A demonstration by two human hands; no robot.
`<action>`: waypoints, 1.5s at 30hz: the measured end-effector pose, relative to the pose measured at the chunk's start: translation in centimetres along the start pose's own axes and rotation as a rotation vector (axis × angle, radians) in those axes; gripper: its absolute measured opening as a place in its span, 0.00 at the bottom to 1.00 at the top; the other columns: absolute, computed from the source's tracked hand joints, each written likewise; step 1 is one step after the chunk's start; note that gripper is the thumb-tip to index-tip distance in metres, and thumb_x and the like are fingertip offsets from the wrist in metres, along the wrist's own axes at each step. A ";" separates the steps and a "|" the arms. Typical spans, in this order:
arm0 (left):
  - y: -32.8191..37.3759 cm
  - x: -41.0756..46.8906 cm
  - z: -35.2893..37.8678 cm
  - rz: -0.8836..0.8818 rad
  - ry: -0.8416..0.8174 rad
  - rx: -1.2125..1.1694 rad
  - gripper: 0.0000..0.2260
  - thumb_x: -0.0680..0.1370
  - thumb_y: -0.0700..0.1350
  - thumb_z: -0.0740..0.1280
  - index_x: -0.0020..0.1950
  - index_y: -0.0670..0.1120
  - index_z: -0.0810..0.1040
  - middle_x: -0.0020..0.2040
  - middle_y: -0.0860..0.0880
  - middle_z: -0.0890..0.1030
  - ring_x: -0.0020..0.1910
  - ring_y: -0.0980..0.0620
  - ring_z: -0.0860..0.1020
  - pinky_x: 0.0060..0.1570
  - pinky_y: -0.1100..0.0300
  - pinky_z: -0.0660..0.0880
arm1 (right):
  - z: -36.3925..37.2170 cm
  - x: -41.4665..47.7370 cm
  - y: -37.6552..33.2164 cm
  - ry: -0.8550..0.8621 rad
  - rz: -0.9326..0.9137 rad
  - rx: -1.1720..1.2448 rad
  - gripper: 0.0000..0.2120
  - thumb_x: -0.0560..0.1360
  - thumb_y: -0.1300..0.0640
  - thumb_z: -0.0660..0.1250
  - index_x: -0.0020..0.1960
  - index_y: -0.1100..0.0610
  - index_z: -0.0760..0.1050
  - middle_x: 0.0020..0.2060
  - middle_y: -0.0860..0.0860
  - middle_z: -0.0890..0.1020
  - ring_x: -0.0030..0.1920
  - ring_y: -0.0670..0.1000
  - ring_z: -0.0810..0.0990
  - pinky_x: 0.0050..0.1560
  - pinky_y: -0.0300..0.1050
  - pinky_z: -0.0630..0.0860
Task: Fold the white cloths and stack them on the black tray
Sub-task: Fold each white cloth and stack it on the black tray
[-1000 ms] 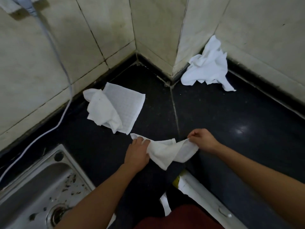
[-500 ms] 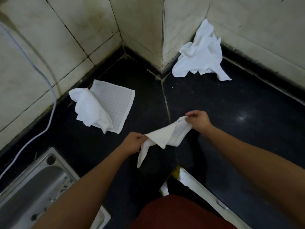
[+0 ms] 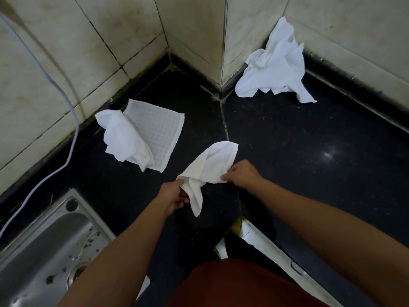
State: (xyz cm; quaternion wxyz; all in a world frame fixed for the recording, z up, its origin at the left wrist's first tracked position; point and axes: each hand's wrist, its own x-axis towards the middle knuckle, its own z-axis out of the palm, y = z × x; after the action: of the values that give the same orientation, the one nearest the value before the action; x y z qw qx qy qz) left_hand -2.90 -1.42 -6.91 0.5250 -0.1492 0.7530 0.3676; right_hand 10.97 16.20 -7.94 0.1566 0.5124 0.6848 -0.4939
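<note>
A small white cloth [image 3: 210,167] hangs between my two hands above the black counter, part folded, with one corner drooping down. My left hand [image 3: 173,197] pinches its lower left edge and my right hand [image 3: 242,173] pinches its right edge. A flat waffle-patterned white cloth [image 3: 158,131] lies on the counter to the left, with a crumpled white cloth [image 3: 124,138] on top of its left side. Another crumpled white cloth [image 3: 274,69] rests against the tiled wall at the back right. No black tray can be made out against the dark counter.
A steel sink [image 3: 44,247] with debris fills the lower left. A white cable [image 3: 73,120] hangs along the left wall. Tiled walls [image 3: 192,29] form a jutting corner at the back. A white cabinet edge [image 3: 272,249] and my red shirt [image 3: 239,284] show below.
My hands have come closer together with the cloth, my right hand moving down and toward me. The cloth's far end now stands up folded over instead of stretched between the hands.
</note>
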 end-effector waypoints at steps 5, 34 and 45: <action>-0.8 -0.3 -0.8 0.011 -0.014 0.009 0.08 0.79 0.44 0.62 0.47 0.40 0.76 0.34 0.44 0.77 0.28 0.50 0.72 0.29 0.60 0.66 | -0.2 -0.4 -1.3 0.131 -0.072 0.555 0.06 0.71 0.59 0.70 0.38 0.61 0.78 0.33 0.53 0.78 0.37 0.50 0.76 0.39 0.45 0.74; -0.6 0.9 0.6 0.742 0.428 0.955 0.13 0.78 0.49 0.63 0.37 0.44 0.77 0.42 0.47 0.75 0.45 0.46 0.77 0.37 0.56 0.70 | -4.2 -3.9 5.5 -0.065 -0.006 -0.246 0.10 0.69 0.55 0.75 0.36 0.57 0.75 0.33 0.51 0.76 0.34 0.48 0.75 0.36 0.44 0.71; -5.7 -1.7 1.9 0.161 0.143 0.466 0.15 0.70 0.51 0.74 0.45 0.41 0.77 0.33 0.45 0.83 0.25 0.50 0.81 0.27 0.60 0.75 | -4.1 -4.1 4.9 0.044 -0.063 0.164 0.10 0.74 0.63 0.70 0.53 0.55 0.74 0.47 0.55 0.79 0.26 0.47 0.81 0.25 0.37 0.73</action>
State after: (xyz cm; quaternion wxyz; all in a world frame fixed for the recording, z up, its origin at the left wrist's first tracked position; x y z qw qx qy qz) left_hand 2.51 -4.27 -8.00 0.4598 0.0105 0.8620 0.2133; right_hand 18.13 17.35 -5.66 0.0837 0.5124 0.6610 -0.5418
